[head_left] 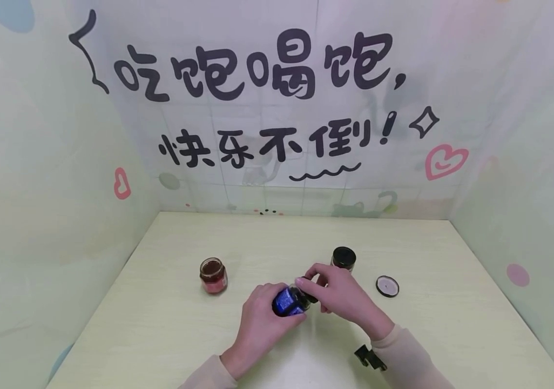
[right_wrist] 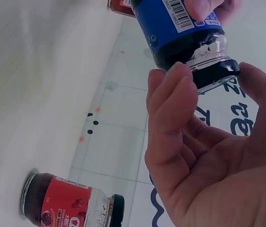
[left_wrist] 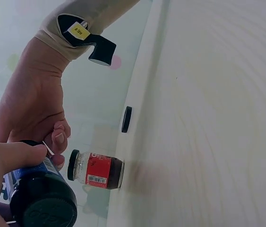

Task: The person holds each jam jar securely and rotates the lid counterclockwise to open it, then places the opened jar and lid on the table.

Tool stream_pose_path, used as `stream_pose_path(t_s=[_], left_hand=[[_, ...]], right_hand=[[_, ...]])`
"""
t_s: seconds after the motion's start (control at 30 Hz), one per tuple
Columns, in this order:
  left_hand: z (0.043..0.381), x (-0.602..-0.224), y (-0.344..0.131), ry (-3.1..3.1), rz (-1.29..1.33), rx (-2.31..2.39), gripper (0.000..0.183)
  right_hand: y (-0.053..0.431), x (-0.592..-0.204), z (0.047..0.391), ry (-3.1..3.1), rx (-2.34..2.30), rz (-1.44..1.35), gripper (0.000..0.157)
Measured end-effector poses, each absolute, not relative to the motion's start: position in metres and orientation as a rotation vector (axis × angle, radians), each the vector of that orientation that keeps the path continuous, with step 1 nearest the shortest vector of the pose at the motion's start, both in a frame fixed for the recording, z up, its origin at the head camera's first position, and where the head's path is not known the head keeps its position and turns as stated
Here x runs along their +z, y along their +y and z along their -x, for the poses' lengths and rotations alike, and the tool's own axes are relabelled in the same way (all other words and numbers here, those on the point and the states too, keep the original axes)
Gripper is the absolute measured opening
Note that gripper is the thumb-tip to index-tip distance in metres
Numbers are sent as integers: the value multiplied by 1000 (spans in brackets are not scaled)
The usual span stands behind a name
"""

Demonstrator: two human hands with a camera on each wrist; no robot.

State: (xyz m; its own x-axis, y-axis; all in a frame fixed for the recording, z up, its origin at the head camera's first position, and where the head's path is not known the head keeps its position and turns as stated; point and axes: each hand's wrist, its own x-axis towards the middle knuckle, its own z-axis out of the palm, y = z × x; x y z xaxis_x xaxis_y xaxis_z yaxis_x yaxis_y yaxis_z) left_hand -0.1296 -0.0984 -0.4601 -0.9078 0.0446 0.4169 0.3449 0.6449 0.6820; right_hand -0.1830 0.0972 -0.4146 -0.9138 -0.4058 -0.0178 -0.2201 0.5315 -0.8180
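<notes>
My left hand (head_left: 264,316) grips a blue-labelled glass jar (head_left: 288,302) with dark contents, held tilted above the table. At the jar's mouth, the fingers and thumb of my right hand (head_left: 340,292) pinch a black lid (right_wrist: 215,74). Whether that lid is loose or still threaded, I cannot tell. Behind the right hand stands a red-labelled jar (left_wrist: 98,171) with its black lid on. A loose lid (head_left: 387,286) lies white side up on the table, right of my right hand. Off to the left is an uncovered jar (head_left: 214,276) with a reddish label.
The pale wooden table (head_left: 160,335) is enclosed by printed cloth walls (head_left: 277,194) at the back and both sides. A black clip-like mount (head_left: 370,357) sits at my right sleeve.
</notes>
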Motion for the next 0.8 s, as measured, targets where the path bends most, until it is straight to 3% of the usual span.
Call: stream_pose_path(t_s=[0.8], left_hand=[[129,-460,-98,-2506,303,-1172,49]], right_hand=[[100,-412,181,2506,-1431,560,33]])
